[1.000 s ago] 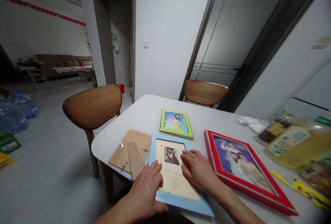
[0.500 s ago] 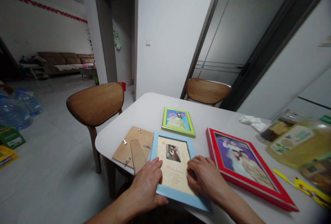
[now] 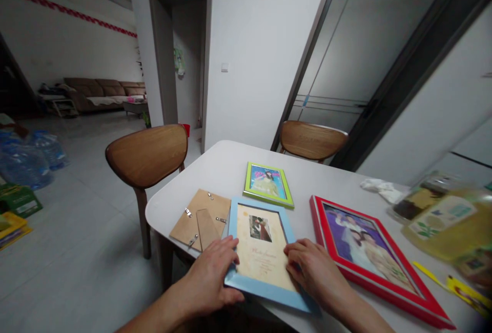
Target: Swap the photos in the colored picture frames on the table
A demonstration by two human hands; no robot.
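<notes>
A light-blue picture frame lies flat on the table, holding a cream print with a small photo. My left hand grips its left edge near the lower corner. My right hand lies over its right side, fingertips on the print. Left of it lies a wooden frame backing board with metal clips and a hinged stand. Beyond it sits a small green picture frame. A large red picture frame lies just right of my right hand, apart from it.
The white table has a rounded edge. Wooden chairs stand beyond it. At right lie crumpled white tissue, plastic packaging and a yellow strip. Water bottles sit on the floor.
The view has swung, so the room and table sit further right. My right hand has slid toward the near part of the blue frame, and my hands are slightly further apart.
</notes>
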